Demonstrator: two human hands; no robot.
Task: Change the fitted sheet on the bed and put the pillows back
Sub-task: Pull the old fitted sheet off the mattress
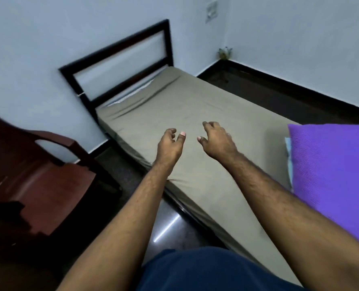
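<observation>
Nearest the camera, a dark blue garment (205,269) fills the bottom edge, and two bare forearms reach out from it over the side of the bed. The left hand (170,144) and the right hand (218,140) hang side by side above the middle of the mattress, a little apart, fingers loosely curled and spread, holding nothing; whether the fingertips touch the cloth cannot be told. Beneath them lies the fitted sheet (174,106), a dull olive-grey cotton, smooth in the centre and puckered into long soft folds toward the far end, where a strip of pale mattress shows. At the right edge a purple pillow (331,164) with a fine ribbed weave rests on the sheet. To the left stands a reddish-brown moulded chair (48,181) on the glossy dark floor (170,223). Farthest off, a rectangular dark wooden headboard (119,59) frames the pale wall (38,38).
</observation>
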